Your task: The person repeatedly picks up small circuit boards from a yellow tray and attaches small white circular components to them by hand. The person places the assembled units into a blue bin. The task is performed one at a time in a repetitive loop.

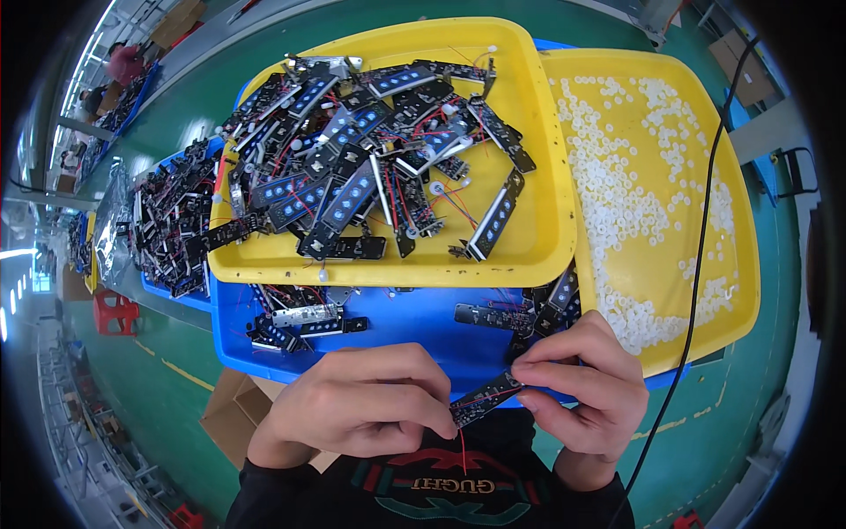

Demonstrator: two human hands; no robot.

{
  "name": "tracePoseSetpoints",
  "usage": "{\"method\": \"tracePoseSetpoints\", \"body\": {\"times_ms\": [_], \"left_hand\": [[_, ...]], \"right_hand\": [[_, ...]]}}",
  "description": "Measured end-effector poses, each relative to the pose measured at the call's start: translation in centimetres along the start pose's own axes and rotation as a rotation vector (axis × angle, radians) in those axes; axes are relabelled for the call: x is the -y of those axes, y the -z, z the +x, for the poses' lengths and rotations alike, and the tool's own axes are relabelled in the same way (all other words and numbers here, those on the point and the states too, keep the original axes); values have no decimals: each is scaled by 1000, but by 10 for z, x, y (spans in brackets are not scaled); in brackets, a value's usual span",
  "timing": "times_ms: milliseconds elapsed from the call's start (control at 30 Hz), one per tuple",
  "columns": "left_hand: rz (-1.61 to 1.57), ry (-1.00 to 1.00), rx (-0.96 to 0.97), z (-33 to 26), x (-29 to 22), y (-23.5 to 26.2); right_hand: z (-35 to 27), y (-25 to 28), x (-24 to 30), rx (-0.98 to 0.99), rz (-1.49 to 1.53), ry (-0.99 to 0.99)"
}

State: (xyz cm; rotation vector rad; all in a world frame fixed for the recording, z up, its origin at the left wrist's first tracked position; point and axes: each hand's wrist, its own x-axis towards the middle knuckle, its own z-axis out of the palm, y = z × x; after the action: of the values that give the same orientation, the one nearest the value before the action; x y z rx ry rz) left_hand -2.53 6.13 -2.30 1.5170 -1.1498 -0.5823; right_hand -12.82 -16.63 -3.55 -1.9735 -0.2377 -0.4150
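Between my two hands, close to my chest, is a narrow black circuit board with red wires. My left hand pinches its left end, and one red wire hangs below those fingertips. The fingers of my right hand are closed at the board's right end; any small part between them is too small to make out. Just beyond my hands lies a blue tray with several boards in it. A yellow tray rests on top, heaped with similar black boards, some with white strips and red wires.
To the right, another yellow tray holds many small white plastic rings. A black cable hangs across it. More boards fill a blue tray at left. A cardboard box and a red stool stand on the green floor.
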Motion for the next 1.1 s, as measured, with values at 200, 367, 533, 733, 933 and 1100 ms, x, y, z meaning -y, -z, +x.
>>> {"method": "tracePoseSetpoints", "body": {"times_ms": [200,367,533,733,933,1100], "left_hand": [[-75,-9,-45,-9,-3,8],[-237,-48,-30,-8,10,-2],[-285,-97,-31,-22,15,-15],[-220,-219,-255,-20,-1,-29],[-34,-236,-391,-19,0,-40],[83,-172,-392,-29,-4,-44]], "right_hand": [[9,-8,6,10,10,32],[-6,-3,16,40,61,3],[-19,-17,2,-78,202,58],[-18,-29,13,-188,92,149],[-20,-29,16,-78,-66,114],[-12,-40,29,-161,-132,261]]}}
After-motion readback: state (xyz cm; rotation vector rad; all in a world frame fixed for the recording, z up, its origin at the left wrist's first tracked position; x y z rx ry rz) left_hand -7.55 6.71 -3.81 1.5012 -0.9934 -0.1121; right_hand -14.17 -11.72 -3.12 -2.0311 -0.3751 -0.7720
